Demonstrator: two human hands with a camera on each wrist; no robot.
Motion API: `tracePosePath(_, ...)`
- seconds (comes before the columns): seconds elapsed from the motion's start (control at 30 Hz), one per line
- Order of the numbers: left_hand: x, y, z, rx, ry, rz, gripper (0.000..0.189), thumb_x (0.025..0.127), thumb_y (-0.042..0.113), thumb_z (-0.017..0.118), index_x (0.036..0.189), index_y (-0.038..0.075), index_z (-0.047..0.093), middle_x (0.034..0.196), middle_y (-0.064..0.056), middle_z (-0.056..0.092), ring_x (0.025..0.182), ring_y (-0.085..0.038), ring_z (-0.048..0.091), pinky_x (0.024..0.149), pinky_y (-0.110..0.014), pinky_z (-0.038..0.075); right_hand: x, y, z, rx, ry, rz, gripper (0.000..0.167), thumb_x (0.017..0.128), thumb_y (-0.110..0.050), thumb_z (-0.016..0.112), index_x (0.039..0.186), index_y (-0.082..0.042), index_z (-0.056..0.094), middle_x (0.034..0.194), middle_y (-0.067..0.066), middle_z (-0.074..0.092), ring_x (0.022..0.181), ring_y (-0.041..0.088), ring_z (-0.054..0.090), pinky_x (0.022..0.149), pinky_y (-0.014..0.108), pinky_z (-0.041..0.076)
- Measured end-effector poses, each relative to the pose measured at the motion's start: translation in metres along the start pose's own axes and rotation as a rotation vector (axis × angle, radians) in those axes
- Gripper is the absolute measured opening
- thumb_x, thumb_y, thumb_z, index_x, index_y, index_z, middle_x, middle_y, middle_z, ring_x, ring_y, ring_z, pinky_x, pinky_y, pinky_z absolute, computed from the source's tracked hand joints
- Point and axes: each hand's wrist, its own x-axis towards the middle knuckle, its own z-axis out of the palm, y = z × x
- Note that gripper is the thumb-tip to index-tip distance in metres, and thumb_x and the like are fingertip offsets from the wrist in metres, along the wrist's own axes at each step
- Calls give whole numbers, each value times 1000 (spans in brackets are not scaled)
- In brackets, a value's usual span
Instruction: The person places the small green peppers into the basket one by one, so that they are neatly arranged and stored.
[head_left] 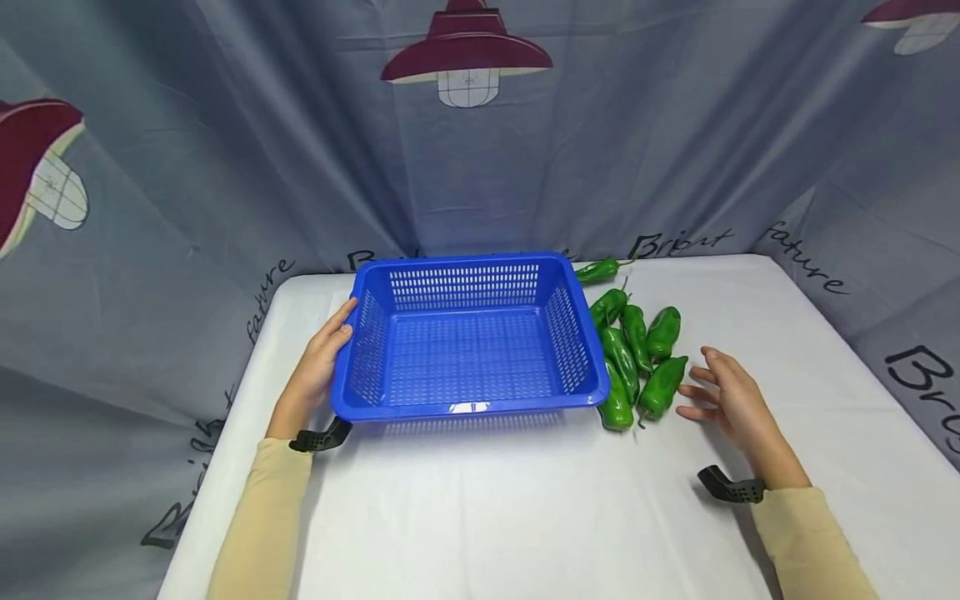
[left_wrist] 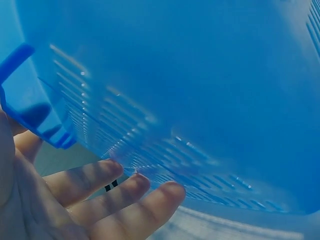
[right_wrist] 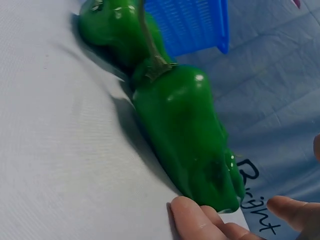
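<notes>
On the left, my left hand [head_left: 321, 360] grips the side rim of a blue plastic basket [head_left: 472, 410], thumb at the rim. The left wrist view shows its fingers [left_wrist: 150, 210] spread beside the slotted outer wall. No contents show inside the basket. Several green peppers lie in a cluster at its right; the basket's right rim overlaps some of them in the head view. My right hand [head_left: 731, 404] has its fingers apart, just right of the nearest green pepper [head_left: 662, 387]. In the right wrist view, fingertips are close to the tip of a green pepper [right_wrist: 180, 125].
A white cloth [head_left: 465, 517] covers the table. Behind it and at both sides hangs a grey-blue curtain [head_left: 300, 167] printed with red lamps and lettering. One green pepper [head_left: 597, 271] lies at the back edge, partly hidden by the basket.
</notes>
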Motion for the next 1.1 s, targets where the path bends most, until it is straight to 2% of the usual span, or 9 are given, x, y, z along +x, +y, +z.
tracePosePath(0.27, 3, 0, 6, -17, -17, 1, 56, 112, 30, 30, 165, 24, 14, 174, -2, 4, 160, -33, 13, 127, -57, 20, -1, 3, 3, -90, 66, 50, 84, 107, -50, 41, 163, -1, 2, 162, 40, 9, 85, -6, 61, 71, 30, 64)
tracePosePath(0.43, 5, 3, 8, -26, -28, 9, 56, 112, 30, 31, 165, 23, 15, 174, -2, 6, 160, -33, 14, 127, -57, 20, -1, 3, 9, -236, 122, 50, 83, 105, -41, 51, 163, -1, 8, 160, 39, 20, 84, -6, 58, 71, 28, 63)
tracePosePath(0.5, 5, 4, 8, -17, -25, 9, 55, 112, 30, 30, 165, 23, 15, 174, -2, 6, 160, -33, 14, 127, -57, 21, -1, 2, 12, -306, 136, 33, 83, 104, -40, 54, 162, 0, 11, 157, 40, 25, 90, 4, 63, 71, 27, 63)
tracePosePath(0.57, 5, 3, 7, -19, -21, 8, 55, 112, 30, 30, 165, 23, 15, 174, -2, 6, 160, -33, 15, 127, -56, 21, 0, 0, 15, -373, 139, 18, 84, 103, -41, 56, 162, 1, 13, 155, 42, 27, 99, 24, 68, 69, 27, 63)
tracePosePath(0.67, 2, 2, 4, -21, -17, 6, 55, 112, 29, 29, 165, 23, 14, 174, -2, 5, 160, -32, 13, 128, -55, 20, 2, -2, 20, -455, 144, 9, 86, 101, -44, 59, 161, 1, 17, 154, 42, 30, 127, 51, 54, 66, 26, 62)
tracePosePath(0.7, 0, 2, 4, -25, -14, 2, 55, 113, 28, 28, 165, 23, 14, 174, -2, 5, 160, -31, 13, 128, -55, 20, 3, -3, 22, -481, 144, 8, 86, 100, -45, 60, 161, 1, 18, 154, 43, 31, 131, 55, 50, 65, 26, 62)
tracePosePath(0.8, -3, 1, 2, -24, -11, -9, 55, 113, 29, 28, 166, 23, 13, 174, -1, 5, 160, -31, 14, 127, -55, 20, 6, -4, 27, -562, 162, -3, 86, 99, -44, 63, 159, 2, 23, 151, 42, 36, 120, 51, 59, 62, 26, 61)
tracePosePath(0.9, -3, 1, 1, -30, -10, -5, 56, 112, 31, 29, 165, 25, 14, 174, 0, 6, 159, -31, 17, 127, -56, 22, 8, -4, 30, -633, 186, -20, 84, 97, -42, 65, 157, 3, 27, 148, 42, 40, 105, 45, 67, 65, 33, 62)
tracePosePath(1.1, -3, 2, -1, -17, -6, -2, 55, 113, 30, 29, 165, 23, 15, 174, -1, 6, 160, -32, 15, 127, -56, 21, 8, -5, 35, -738, 186, -31, 83, 96, -41, 66, 155, 5, 30, 146, 42, 43, 128, 56, 51, 95, 61, 51)
